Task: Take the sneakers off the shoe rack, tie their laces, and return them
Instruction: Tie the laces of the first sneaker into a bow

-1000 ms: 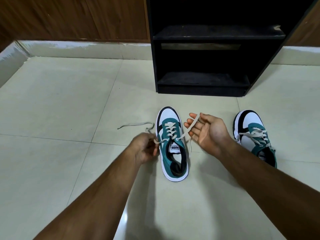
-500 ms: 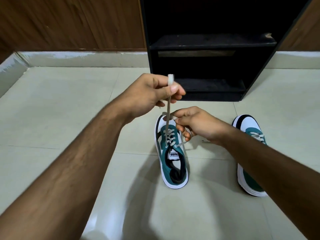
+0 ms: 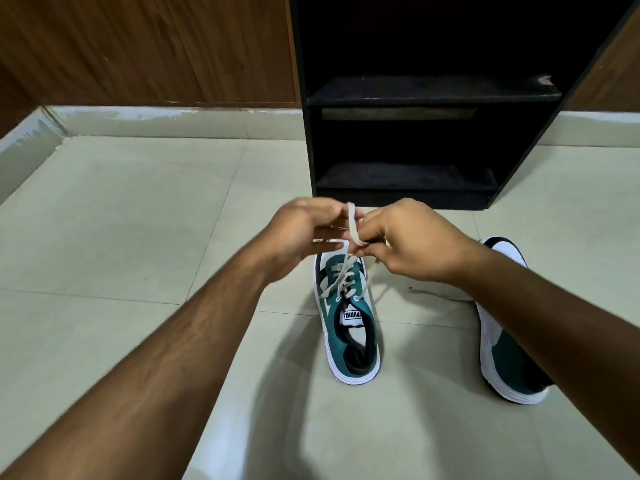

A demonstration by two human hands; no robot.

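A teal, white and black sneaker [image 3: 349, 327] stands on the floor tiles, toe pointing toward the black shoe rack [image 3: 429, 109]. Its beige lace [image 3: 352, 223] rises from the eyelets into both hands. My left hand [image 3: 301, 233] and my right hand [image 3: 412, 240] meet just above the toe, fingers pinched on the lace, which forms a small loop between them. The second sneaker [image 3: 509, 358] lies to the right, partly hidden behind my right forearm; its laces are out of sight.
The rack's two lower shelves hold nothing. A wood-panelled wall [image 3: 145, 46] with a pale tiled skirting runs behind and along the left. Beige floor tiles [image 3: 121, 220] stretch wide to the left of the shoe.
My left hand has come down from its raised pull and joined the right hand above the toe. The lace now loops between both hands. The view has tilted slightly down.
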